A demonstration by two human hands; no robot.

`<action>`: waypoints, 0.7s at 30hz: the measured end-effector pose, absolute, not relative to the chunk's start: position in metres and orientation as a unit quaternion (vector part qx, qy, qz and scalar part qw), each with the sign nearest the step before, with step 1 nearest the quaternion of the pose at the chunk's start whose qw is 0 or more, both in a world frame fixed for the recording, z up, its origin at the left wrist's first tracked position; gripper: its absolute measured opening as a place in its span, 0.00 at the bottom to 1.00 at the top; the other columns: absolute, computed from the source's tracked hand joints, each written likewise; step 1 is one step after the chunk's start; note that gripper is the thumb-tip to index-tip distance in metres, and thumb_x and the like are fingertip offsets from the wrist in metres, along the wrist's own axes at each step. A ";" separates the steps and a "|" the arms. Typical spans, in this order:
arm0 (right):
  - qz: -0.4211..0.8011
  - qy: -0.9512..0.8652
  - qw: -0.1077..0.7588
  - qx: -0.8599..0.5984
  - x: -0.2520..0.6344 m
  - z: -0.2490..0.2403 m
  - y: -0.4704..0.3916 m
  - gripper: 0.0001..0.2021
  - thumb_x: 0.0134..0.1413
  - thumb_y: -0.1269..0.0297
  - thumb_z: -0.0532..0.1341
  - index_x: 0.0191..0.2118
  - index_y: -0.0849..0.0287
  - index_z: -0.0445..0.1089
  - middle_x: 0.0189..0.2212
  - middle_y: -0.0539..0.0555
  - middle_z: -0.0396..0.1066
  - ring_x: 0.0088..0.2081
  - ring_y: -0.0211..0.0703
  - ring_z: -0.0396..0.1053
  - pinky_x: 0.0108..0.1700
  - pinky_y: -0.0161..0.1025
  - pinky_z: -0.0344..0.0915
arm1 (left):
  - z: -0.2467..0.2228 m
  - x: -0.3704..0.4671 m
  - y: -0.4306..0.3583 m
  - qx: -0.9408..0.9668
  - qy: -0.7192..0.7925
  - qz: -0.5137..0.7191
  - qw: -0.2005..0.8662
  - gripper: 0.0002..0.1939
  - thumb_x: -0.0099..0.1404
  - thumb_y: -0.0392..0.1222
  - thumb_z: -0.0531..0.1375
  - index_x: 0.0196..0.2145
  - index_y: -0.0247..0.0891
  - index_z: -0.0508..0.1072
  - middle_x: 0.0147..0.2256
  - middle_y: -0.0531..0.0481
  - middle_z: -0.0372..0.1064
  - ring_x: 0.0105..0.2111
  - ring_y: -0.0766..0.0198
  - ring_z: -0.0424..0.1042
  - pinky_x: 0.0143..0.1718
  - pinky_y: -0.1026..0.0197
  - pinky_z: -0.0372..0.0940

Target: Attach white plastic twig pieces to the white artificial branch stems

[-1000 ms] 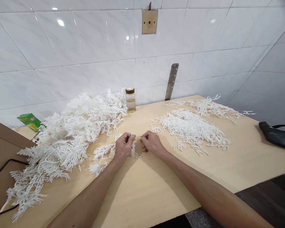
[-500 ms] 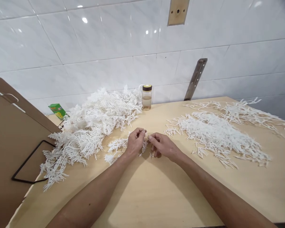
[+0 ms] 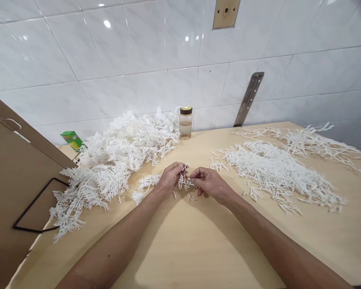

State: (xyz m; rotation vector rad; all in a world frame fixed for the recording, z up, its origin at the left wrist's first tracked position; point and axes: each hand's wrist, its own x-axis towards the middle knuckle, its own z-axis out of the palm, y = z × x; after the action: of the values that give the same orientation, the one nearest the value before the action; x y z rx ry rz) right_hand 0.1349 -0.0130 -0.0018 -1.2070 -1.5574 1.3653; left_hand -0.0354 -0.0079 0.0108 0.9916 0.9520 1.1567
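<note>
left hand grasps a small white, thin-branched sprig above the pale wood-toned bench; right hand at its edge, grip indeterminate. advisable: brace the stem, handle tips gently.

Pale flat bench: heap of white branching sprigs at left, low pile of short white sprigs at right, left hand and right hand between. Clear cylindrical dark-lidded bottle behind, beside the heap. Thin white branched stems behind the pile.

The left arm and right arm converge forward; the left hand curls inward, the right hand pinches just beside it.
</note>
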 end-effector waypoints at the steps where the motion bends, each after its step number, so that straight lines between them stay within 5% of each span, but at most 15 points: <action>1: 0.527 -0.599 0.375 -0.472 0.136 -0.003 -0.011 0.06 0.47 0.66 0.64 0.34 0.58 0.69 0.21 0.46 0.69 0.17 0.33 0.68 0.17 0.29 0.61 | 0.012 -0.037 -0.008 0.432 0.399 0.495 0.639 0.15 0.51 0.48 0.66 0.32 0.35 0.72 0.28 0.50 0.67 0.26 0.67 0.66 0.27 0.64 0.59; 14: 0.507 -0.560 0.411 -0.510 0.143 0.008 -0.009 0.07 0.42 0.68 0.62 0.32 0.58 0.68 0.20 0.46 0.69 0.17 0.35 0.68 0.16 0.29 0.58 | 0.019 -0.042 -0.015 0.602 0.437 0.383 0.547 0.26 0.48 0.39 0.67 0.47 0.36 0.70 0.31 0.53 0.68 0.26 0.69 0.65 0.29 0.64 0.58; 21: 0.488 -0.556 0.418 -0.527 0.141 0.016 -0.014 0.07 0.42 0.66 0.61 0.31 0.59 0.67 0.21 0.47 0.70 0.18 0.36 0.69 0.17 0.30 0.59 | 0.019 -0.040 -0.016 0.662 0.496 0.342 0.446 0.15 0.52 0.49 0.67 0.32 0.35 0.73 0.23 0.53 0.67 0.23 0.68 0.63 0.25 0.65 0.56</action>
State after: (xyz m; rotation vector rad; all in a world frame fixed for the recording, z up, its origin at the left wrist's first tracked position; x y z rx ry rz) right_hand 0.1409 -0.0140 0.0161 -1.3230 -1.3935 1.2238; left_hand -0.0398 -0.0160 0.0190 1.6396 1.2277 0.8467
